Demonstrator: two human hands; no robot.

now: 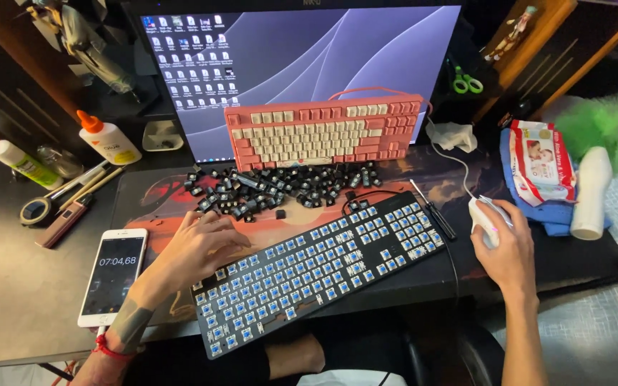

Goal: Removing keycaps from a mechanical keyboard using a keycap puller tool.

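The right hand [503,246] lies closed over a white computer mouse [482,214], palm on its back and fingers curled down its sides; only the mouse's front edge shows. The mouse sits on the desk mat [144,193] at the right, its white cable [443,151] running up toward the monitor [302,64].

The left hand [198,246] rests palm down, fingers spread and holding nothing, on the upper left corner of a black keyboard [316,268]. The fingertips reach the near edge of a heap of loose black keycaps [280,187]. That keyboard lies slantwise across the front of the mat with its caps off, rows of blue switches exposed.

Just beside the keyboard's right end lies a slim black screwdriver [432,209]. Behind the keycaps, a pink keyboard [323,132] with cream keys leans upright against the monitor's base.

Left of the mat, a white smartphone [114,275] lies face up with a timer on its screen, near the left wrist. Farther left lie a glue bottle [109,139] with an orange cap, a roll of tape [36,211] and some pens. At the right edge lie a pack of wet wipes [541,163] on a blue cloth [552,213] and a white bottle [591,191].
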